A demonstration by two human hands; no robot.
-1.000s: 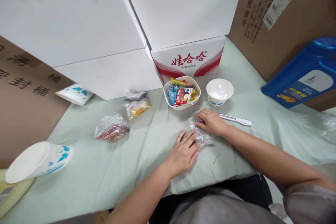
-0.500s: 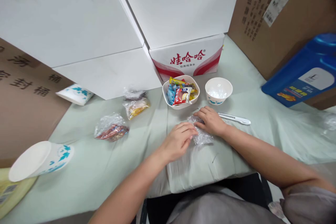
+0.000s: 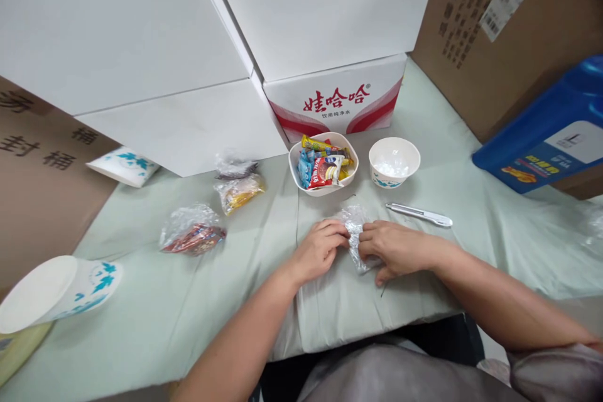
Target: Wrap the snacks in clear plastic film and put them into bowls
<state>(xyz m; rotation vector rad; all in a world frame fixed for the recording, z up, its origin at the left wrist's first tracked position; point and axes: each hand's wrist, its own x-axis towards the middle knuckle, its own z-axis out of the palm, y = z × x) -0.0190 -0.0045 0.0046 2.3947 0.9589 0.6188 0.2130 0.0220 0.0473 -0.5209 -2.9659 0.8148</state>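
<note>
A crumpled clear plastic bag (image 3: 354, 226) lies on the pale green cloth (image 3: 188, 301) in front of me. My left hand (image 3: 320, 248) pinches its left side with curled fingers. On its right side, my right hand (image 3: 393, 248) grips the same bag. Just behind stands a white bowl (image 3: 349, 174) full of colourful snack packets, and to its right a smaller white bowl (image 3: 394, 162) with something white inside. A white utility knife (image 3: 419, 214) rests on the cloth near my right hand.
Two clear bags with snacks (image 3: 192, 235) (image 3: 238, 190) lie at the left. A stack of paper bowls (image 3: 56, 292) lies on its side at the near left, another (image 3: 125, 165) further back. White cartons (image 3: 330, 94), brown cardboard (image 3: 494, 31) and a blue jug (image 3: 546, 132) ring the cloth.
My left hand lifted off the cloth and came up to the bag's left side. My right hand slid nearer to me along the bag; both now pinch it.
</note>
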